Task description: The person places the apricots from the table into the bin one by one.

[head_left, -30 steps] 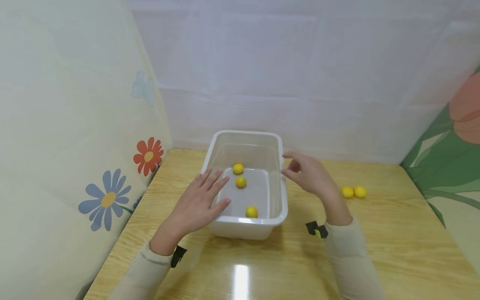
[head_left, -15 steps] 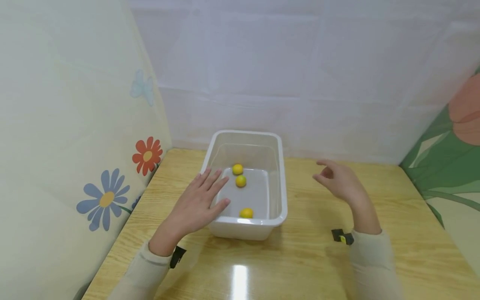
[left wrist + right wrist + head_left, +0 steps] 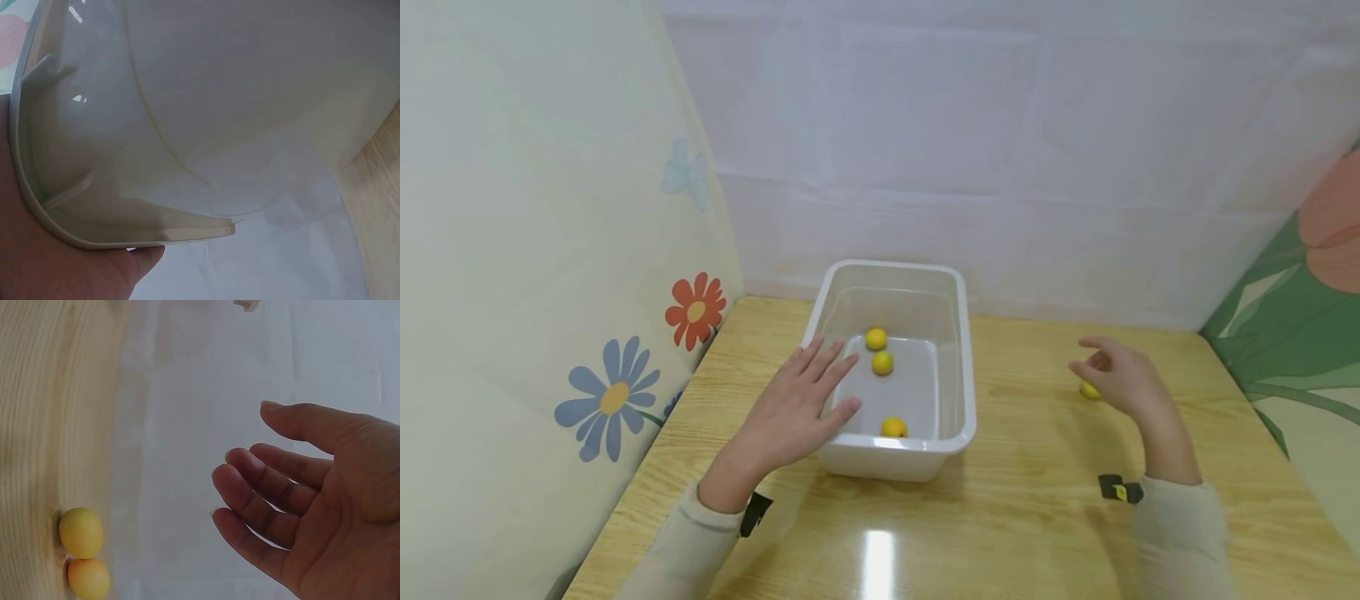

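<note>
A white plastic tub (image 3: 964,367) stands on the wooden table, with three small yellow citrus fruits inside: one (image 3: 876,338) at the back, a greenish-yellow one (image 3: 882,362) beside it, and another (image 3: 893,427) by the front wall. My left hand (image 3: 793,408) rests flat with spread fingers on the tub's near left rim. Over the table to the right hovers my right hand (image 3: 1120,379), fingers loosely bent and holding nothing. Two more yellow fruits lie side by side under it, a yellow one (image 3: 81,532) and a more orange one (image 3: 88,579) in the right wrist view.
White cloth (image 3: 880,150) hangs behind the table's back edge. A flower-printed cloth (image 3: 535,250) borders the left side, and another printed cloth (image 3: 1292,325) the right. Wooden tabletop (image 3: 1000,517) stretches in front of the tub and to its right.
My right hand has moved right, from the tub's right rim to above the two loose fruits. The fruit at the tub's front has rolled slightly left. My left hand has stayed put.
</note>
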`<action>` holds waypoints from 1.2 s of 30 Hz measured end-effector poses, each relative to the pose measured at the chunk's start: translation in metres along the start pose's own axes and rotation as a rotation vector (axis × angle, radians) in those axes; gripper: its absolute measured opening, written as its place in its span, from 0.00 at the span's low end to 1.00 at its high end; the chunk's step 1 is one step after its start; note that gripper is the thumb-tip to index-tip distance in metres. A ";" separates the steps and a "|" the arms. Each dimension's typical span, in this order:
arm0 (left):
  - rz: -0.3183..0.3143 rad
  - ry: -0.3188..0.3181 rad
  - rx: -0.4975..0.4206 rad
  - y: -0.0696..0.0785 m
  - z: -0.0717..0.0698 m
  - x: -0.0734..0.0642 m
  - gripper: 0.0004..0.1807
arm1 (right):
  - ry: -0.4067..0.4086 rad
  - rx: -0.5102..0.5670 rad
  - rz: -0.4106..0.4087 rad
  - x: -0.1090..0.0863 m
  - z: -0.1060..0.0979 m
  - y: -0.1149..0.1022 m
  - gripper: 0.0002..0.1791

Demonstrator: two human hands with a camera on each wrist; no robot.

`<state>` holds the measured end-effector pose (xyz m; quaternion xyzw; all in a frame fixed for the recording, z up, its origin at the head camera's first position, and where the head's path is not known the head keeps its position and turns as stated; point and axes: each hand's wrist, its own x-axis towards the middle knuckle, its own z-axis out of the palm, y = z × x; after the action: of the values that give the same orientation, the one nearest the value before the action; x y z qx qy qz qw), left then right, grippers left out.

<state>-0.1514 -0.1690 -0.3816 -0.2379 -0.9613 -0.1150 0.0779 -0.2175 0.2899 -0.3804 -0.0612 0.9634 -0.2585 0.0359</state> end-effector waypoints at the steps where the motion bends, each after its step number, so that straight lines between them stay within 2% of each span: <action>1: 0.000 0.000 0.000 0.000 0.000 0.000 0.37 | 0.001 -0.001 0.006 0.000 0.000 0.002 0.39; 12: 0.003 0.003 -0.012 0.000 -0.001 -0.001 0.37 | -0.032 0.004 0.049 0.000 0.004 0.036 0.41; 19: 0.006 0.017 -0.014 -0.002 0.001 -0.001 0.37 | -0.036 -0.023 0.077 0.002 0.009 0.054 0.38; 26: 0.003 0.009 -0.010 -0.002 0.001 0.000 0.37 | -0.076 -0.039 0.109 0.005 0.016 0.073 0.37; 36: -0.002 0.007 -0.020 0.000 0.000 -0.001 0.37 | -0.107 -0.034 0.144 0.012 0.025 0.086 0.38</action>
<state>-0.1508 -0.1700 -0.3815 -0.2371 -0.9601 -0.1254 0.0790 -0.2350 0.3500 -0.4452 -0.0060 0.9663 -0.2351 0.1049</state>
